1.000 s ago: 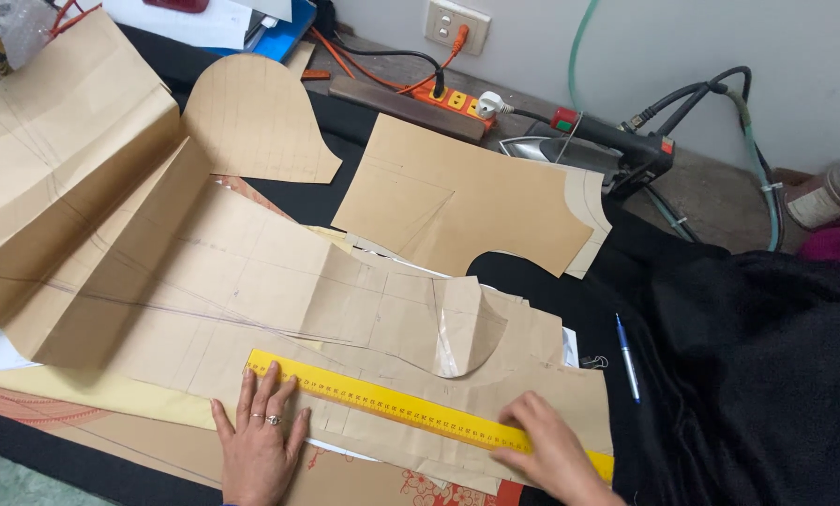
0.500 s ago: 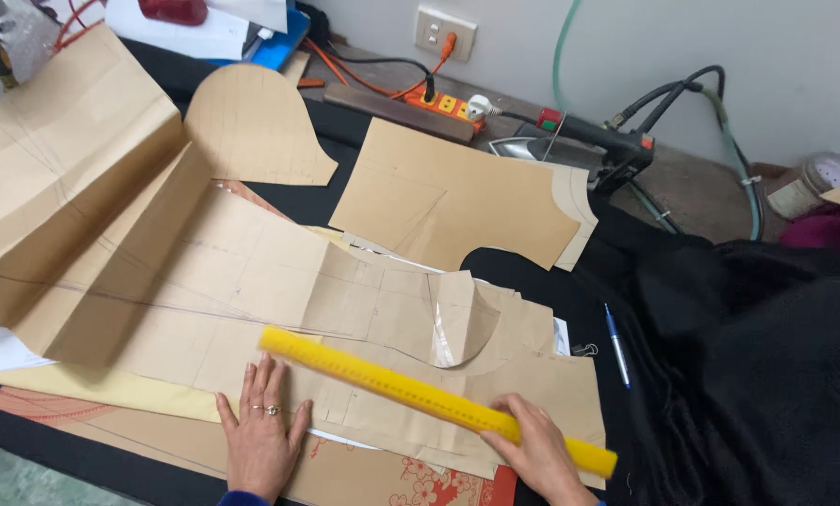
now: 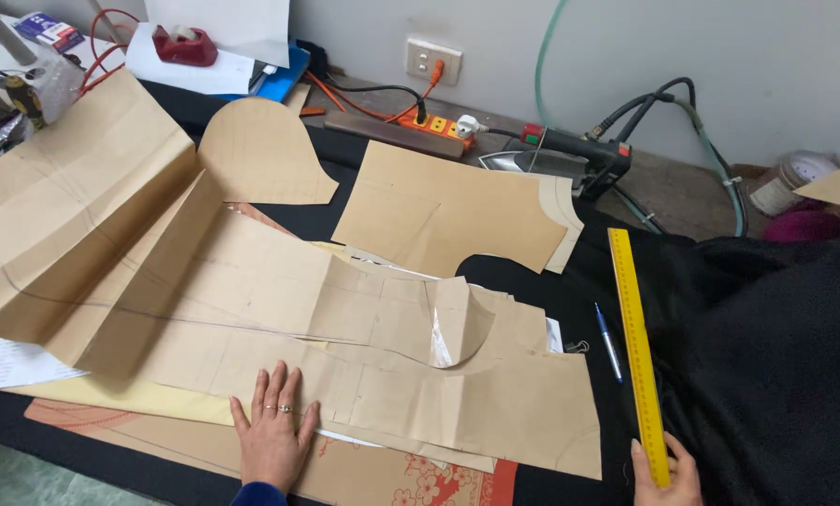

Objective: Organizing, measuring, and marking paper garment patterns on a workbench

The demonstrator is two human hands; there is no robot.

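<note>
While the left hand (image 3: 272,439) lay flat, fingers spread, on the pattern (image 3: 382,375), the right hand (image 3: 666,476) pinched the ruler (image 3: 637,343), lower right; realignment seemed due.

Even, soft indoor light; sharp, faint shadows.

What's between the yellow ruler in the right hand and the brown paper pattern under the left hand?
Only a blue pen and a small clip, lying on the black cloth between the ruler and the pattern. Right hand grips the ruler's near end; left hand lies flat on the pattern.
</note>
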